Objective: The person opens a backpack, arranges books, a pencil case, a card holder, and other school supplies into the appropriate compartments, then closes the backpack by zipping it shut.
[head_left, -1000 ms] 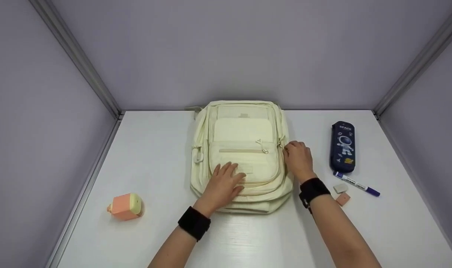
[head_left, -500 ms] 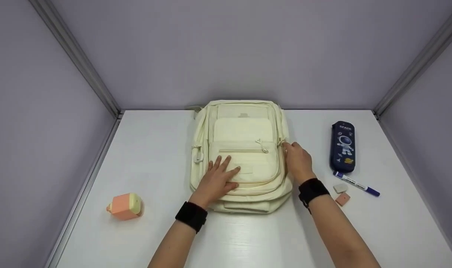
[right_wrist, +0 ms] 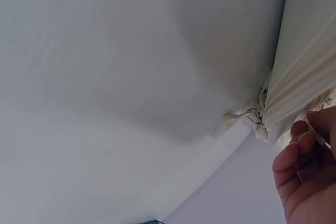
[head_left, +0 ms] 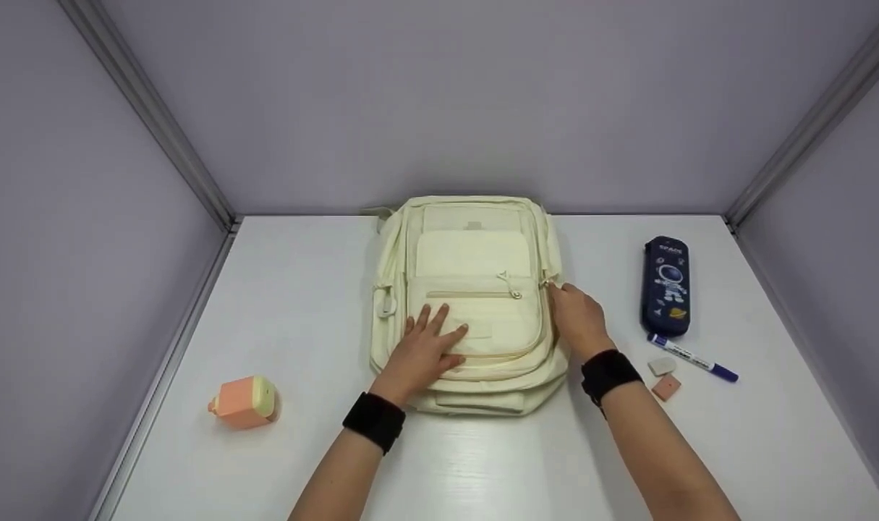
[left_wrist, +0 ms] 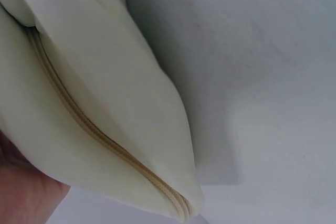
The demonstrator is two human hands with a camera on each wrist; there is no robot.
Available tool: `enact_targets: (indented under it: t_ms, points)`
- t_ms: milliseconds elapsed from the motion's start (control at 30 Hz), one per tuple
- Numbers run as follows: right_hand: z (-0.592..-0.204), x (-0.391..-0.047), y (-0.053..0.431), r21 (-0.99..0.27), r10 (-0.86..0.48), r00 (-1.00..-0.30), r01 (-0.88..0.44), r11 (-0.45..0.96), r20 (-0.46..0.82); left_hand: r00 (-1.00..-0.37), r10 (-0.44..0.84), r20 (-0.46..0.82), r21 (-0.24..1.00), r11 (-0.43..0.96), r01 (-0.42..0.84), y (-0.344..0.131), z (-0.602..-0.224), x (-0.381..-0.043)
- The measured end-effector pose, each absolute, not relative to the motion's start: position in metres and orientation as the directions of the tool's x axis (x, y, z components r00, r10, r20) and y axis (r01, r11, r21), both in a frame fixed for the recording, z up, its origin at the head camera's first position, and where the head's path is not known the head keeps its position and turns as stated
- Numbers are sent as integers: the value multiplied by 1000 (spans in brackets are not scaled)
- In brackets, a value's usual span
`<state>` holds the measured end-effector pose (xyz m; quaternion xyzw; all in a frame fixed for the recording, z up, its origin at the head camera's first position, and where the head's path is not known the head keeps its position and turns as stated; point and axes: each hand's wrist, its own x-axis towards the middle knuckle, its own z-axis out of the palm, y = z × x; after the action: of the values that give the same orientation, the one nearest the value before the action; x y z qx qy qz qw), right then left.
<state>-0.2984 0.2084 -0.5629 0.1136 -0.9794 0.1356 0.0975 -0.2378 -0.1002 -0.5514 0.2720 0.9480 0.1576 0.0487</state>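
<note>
A cream backpack (head_left: pixel 474 253) lies front side up on the white table. My left hand (head_left: pixel 419 358) rests spread on its lower front pocket, fingers straight. In the left wrist view, part of that hand (left_wrist: pixel 26 195) shows beside a tan zipper (left_wrist: pixel 100 136) on the bag. At the bag's right edge my right hand (head_left: pixel 580 318) pinches a zipper pull (head_left: pixel 547 283). Curled fingers and thumb of the right hand (right_wrist: pixel 310 174) hold its pale end in the right wrist view; the slider itself is hard to make out.
A dark blue pencil case (head_left: pixel 666 286) lies to the right, with a blue marker (head_left: pixel 692 357), a white eraser (head_left: pixel 662 365) and a pink block (head_left: pixel 666 387) below it. An orange and yellow box-shaped object (head_left: pixel 244 401) is at left. Grey walls (head_left: pixel 475 101) enclose the table.
My left hand has slid slightly left and settled flatter on the front pocket. The right fingers have shifted at the bag's right edge and now pinch the zipper pull. The backpack stays put.
</note>
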Motion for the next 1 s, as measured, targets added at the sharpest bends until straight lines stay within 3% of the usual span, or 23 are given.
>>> enact_targets:
  t_ms: [500,1000]
  points:
    - [-560,-285,212,-325,-183,-972,-222,919,146,-848,530,12,265,816,514,-97,-551,-237]
    - [-555,-262,216,-336,-208,-963,-256,907,171,-859,512,5,311,815,488,-95,-551,-237]
